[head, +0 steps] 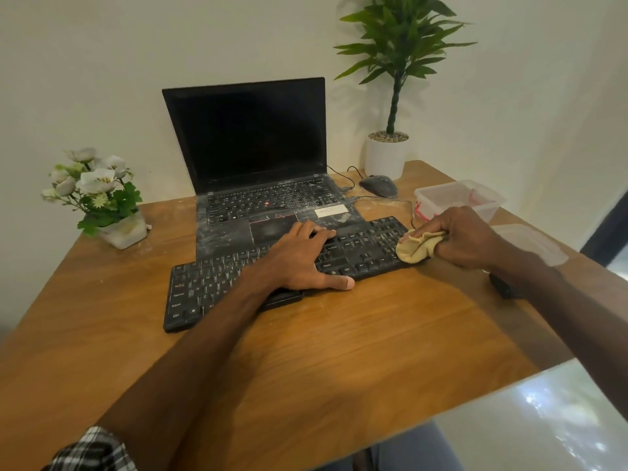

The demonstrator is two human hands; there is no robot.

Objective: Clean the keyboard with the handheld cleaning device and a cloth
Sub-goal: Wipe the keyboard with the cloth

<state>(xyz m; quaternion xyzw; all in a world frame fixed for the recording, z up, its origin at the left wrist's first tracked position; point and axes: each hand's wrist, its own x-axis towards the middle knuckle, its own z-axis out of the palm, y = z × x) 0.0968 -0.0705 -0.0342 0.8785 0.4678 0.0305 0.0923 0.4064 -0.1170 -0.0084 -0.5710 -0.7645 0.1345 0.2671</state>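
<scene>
Yellow cloth (419,248), bunched up and gripped in the right hand (458,236), sits right on the far-right end of the black keyboard (217,283). Left hand (299,256) lies flat across the middle keys, fingers straight, pinning it to the wooden table (339,351). The keyboard's long axis runs diagonally, near-left to far-right, just in front of the dusty laptop (251,147). All remaining keys lie leftward of the cloth, so I'd expect the wipe to travel that way.

One wide-angle camera on the person's head, looking forward and down across the wooden table (339,351), close above the keyboard (204,287), facing the laptop (251,137) and the pale wall (85,62) behind
</scene>
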